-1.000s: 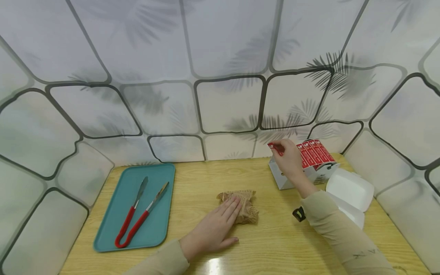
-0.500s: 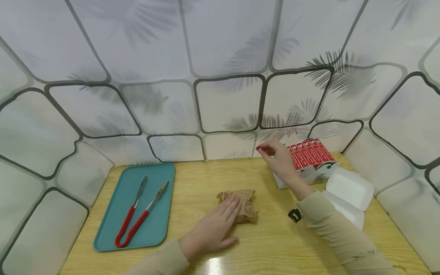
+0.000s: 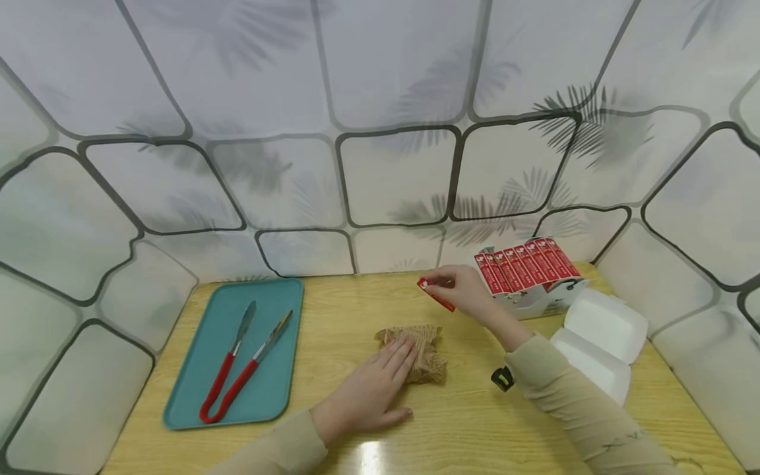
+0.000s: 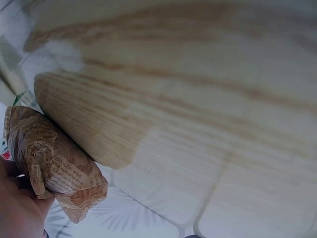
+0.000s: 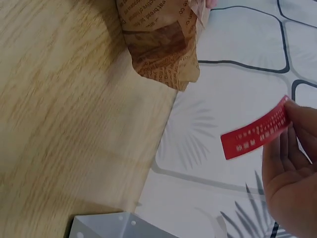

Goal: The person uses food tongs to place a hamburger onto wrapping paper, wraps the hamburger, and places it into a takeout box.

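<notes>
My left hand [image 3: 371, 386] rests with straight fingers on a small package [image 3: 426, 363] wrapped in brown printed paper. The printed lettering on the package [image 4: 64, 163] shows in the left wrist view, with part of my left hand [image 4: 22, 208] at its side. Between thumb and fingertips my right hand [image 3: 466, 290] pinches one end of a red label strip [image 3: 442, 300] above the table. In the right wrist view this label [image 5: 252, 135] hangs slightly bent, with pale printing on it. Right of that hand stands a white box [image 3: 534, 305] with a row of matching red labels [image 3: 525, 264].
On the left, a teal tray [image 3: 184, 389] carries red-handled tongs [image 3: 237, 382]. An open white foam container [image 3: 600, 330] lies at the right, beside the box. A patterned wall [image 3: 392, 178] closes off the back of the wooden table [image 3: 338, 303].
My right hand has moved left and down, away from the box, bringing the red label with it. My left hand stays on the package.
</notes>
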A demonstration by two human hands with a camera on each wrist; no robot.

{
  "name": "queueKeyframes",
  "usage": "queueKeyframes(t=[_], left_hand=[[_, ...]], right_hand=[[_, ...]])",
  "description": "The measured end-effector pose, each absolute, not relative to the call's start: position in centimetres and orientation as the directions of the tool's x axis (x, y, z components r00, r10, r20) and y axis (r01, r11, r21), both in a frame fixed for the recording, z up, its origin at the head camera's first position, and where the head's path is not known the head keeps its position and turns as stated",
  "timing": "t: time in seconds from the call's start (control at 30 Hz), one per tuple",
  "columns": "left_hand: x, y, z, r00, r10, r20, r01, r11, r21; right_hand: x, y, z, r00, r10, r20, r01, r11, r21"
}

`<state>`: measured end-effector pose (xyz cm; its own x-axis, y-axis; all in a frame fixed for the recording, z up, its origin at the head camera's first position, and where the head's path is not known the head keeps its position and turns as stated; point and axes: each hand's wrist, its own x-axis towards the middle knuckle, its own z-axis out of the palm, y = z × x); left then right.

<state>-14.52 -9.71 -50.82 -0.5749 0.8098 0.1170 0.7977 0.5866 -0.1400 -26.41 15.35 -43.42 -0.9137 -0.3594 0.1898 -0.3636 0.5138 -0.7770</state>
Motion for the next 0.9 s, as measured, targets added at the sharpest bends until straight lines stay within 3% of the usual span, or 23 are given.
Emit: queueKeyframes(t=[0.27, 0.6, 0.9], left_hand=[[-14.6, -9.7, -50.7, -0.575, 0.812, 0.104, 0.793, 0.584, -0.174], [-14.5, -9.7, -50.8, -0.583, 0.808, 0.089, 0.789, 0.589, -0.175], [-14.5, -9.7, -50.6, -0.579, 0.810, 0.092, 0.793, 0.586, -0.169]], right_hand=[[-26.4, 14.2, -44.2, -0.859, -0.484, 0.167, -0.426, 0.496, -0.757], [-25.7, 12.4, -44.6, -0.822, -0.566, 0.060, -0.402, 0.502, -0.766], [-25.5, 11.1, -45.0, -0.784, -0.620, 0.036, -0.415, 0.480, -0.773]])
